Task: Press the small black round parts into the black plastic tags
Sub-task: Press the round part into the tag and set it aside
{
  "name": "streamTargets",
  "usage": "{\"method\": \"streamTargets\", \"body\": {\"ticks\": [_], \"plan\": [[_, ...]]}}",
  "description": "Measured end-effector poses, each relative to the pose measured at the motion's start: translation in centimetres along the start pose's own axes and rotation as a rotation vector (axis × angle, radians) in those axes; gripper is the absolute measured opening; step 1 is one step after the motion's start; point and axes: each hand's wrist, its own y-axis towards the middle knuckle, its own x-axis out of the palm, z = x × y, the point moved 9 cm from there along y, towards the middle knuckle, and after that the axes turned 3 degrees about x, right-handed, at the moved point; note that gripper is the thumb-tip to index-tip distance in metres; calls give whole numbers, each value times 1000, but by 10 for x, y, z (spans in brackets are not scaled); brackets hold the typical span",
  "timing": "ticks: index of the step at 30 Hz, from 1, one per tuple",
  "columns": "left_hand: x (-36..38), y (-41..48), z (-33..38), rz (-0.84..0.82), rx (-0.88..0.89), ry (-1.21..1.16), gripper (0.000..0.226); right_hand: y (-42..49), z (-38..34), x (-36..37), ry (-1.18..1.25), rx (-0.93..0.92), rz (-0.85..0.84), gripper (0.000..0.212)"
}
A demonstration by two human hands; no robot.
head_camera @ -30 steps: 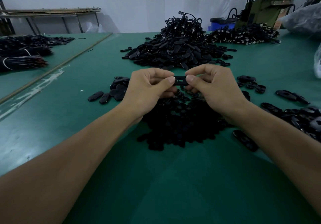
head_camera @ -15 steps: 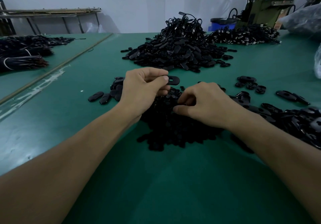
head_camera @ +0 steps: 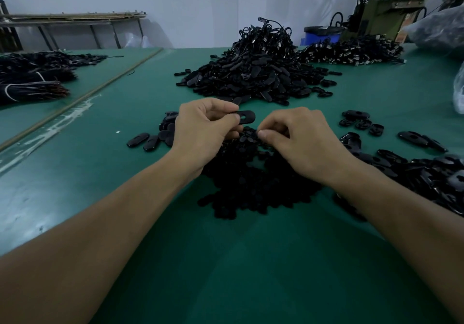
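Note:
My left hand (head_camera: 203,129) pinches one end of a flat black plastic tag (head_camera: 247,116) between thumb and fingers, holding it level above the table; a hole shows in the tag near my thumb. My right hand (head_camera: 298,140) is just to the right and lower, with thumb and forefinger pinched together over the low heap of small black round parts (head_camera: 251,183). Whether a round part sits between those fingertips is hidden. More loose tags (head_camera: 442,175) lie to the right of that hand.
A tall pile of black tags with cords (head_camera: 256,70) sits behind my hands on the green table (head_camera: 226,261). A few tags (head_camera: 148,140) lie left of my left hand. Bundles of black cords (head_camera: 32,82) lie far left; a machine (head_camera: 386,14) stands at the back right.
My right hand let go of the tag, dropped to the round parts, then rose slightly with fingertips pinched. The left hand kept the tag in nearly the same place.

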Motion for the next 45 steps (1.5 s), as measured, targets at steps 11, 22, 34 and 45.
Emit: {"method": "streamTargets", "body": {"ticks": [11,22,34,45], "plan": [[11,-3,4,-67,27,-5,13,-1,7,-16,504,110,93,7],[24,-10,11,-132,65,-46,14,0,9,-17,403,126,161,8],[27,-13,7,-129,28,-89,14,-5,15,-9,420,209,240,16],[30,-10,3,-157,31,-35,16,-11,-11,-18,230,18,287,10]]}}
